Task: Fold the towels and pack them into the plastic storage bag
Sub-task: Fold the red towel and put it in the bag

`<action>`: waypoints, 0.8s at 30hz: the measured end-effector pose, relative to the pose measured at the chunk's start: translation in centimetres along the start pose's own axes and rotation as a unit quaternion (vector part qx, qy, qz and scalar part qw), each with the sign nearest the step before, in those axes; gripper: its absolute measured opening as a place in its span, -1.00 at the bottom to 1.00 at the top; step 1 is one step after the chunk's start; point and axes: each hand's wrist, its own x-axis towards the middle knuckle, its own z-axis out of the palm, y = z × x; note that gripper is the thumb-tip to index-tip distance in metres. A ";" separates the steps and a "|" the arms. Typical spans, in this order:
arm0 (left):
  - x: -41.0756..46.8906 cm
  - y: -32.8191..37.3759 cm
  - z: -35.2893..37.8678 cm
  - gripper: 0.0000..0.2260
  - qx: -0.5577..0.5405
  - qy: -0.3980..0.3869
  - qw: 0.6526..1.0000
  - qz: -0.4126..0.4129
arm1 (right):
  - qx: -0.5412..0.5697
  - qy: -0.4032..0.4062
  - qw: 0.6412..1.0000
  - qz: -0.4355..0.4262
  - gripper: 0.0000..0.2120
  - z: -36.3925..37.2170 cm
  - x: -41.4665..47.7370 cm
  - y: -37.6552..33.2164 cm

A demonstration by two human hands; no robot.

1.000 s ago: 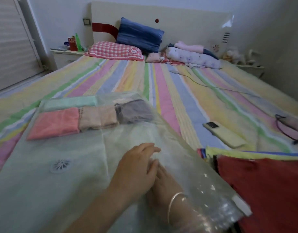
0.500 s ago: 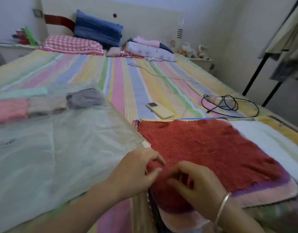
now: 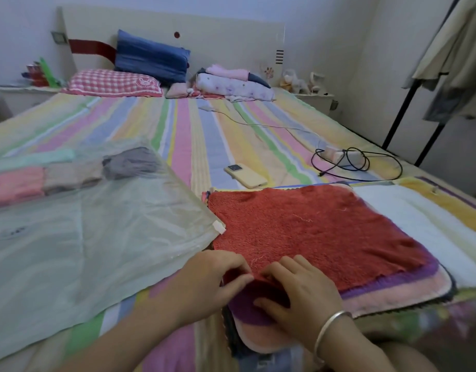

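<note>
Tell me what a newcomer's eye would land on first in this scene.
The red towel stands out first. It tops a stack of flat towels at the near right of the striped bed, and the left hand and right hand are pinching its near corner up. Next comes the big clear plastic bag spread to the left, with folded towels in a row inside its far end.

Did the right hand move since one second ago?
Yes. The right hand left the plastic storage bag and went right; it now holds the near corner of the red towel beside the bag.
</note>
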 end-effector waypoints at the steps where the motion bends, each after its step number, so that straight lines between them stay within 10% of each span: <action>1: 0.1 0.0 0.0 -0.75 -0.009 0.007 1.000 -0.009 | -0.013 0.007 1.000 0.001 -0.70 0.2 0.1 -0.3; 18: 0.4 -0.3 0.5 -0.60 -0.074 -0.015 0.997 -0.009 | -0.021 -0.007 0.998 0.052 -0.81 0.6 1.7 -1.7; 24: 3.7 -2.1 -0.4 -0.50 0.049 0.028 0.998 0.021 | 0.212 0.085 0.962 0.152 -0.73 -1.3 1.9 0.1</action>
